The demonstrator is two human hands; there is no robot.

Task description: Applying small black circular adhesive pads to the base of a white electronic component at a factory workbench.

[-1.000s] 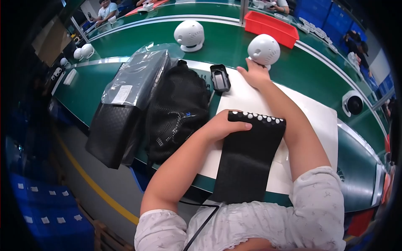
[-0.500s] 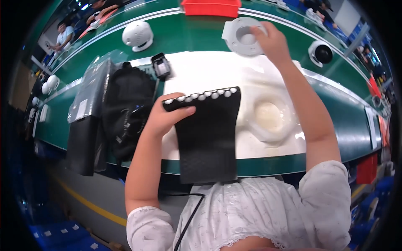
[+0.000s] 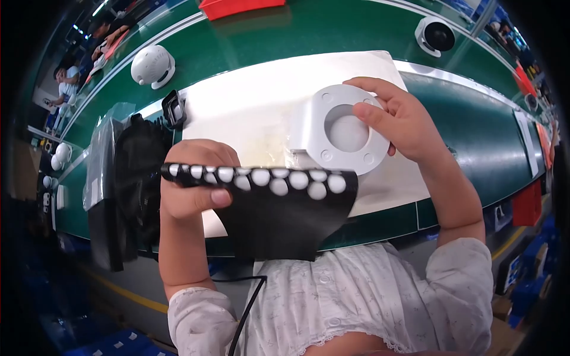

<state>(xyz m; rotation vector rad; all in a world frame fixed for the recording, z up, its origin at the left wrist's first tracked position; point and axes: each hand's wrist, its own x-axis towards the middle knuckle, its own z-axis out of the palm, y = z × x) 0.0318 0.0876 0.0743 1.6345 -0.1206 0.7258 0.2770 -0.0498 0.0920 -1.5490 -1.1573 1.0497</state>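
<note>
Green worktop (image 3: 463,118) spreads beneath both hands, a white sheet (image 3: 249,101) lying on it. Nearest the wearer, the left hand (image 3: 199,184) pinches one end of a black flexible strip (image 3: 279,216) between thumb and fingers; round white pads line its upper edge. Just beyond and right of that pinch, the right hand (image 3: 409,127) grips a white disc-shaped base (image 3: 350,159), thumb at the inner rim of its round central recess, fingers behind the outer edge. Half a second ago the base was out over the green belt; now it is drawn in over the sheet near the padded edge, which seems to put both pieces within easy working reach. Left of the left grip lies a black mesh bag (image 3: 142,154). Well beyond both grips stand a white round-headed device (image 3: 153,65) and a red tray (image 3: 237,7).
</note>
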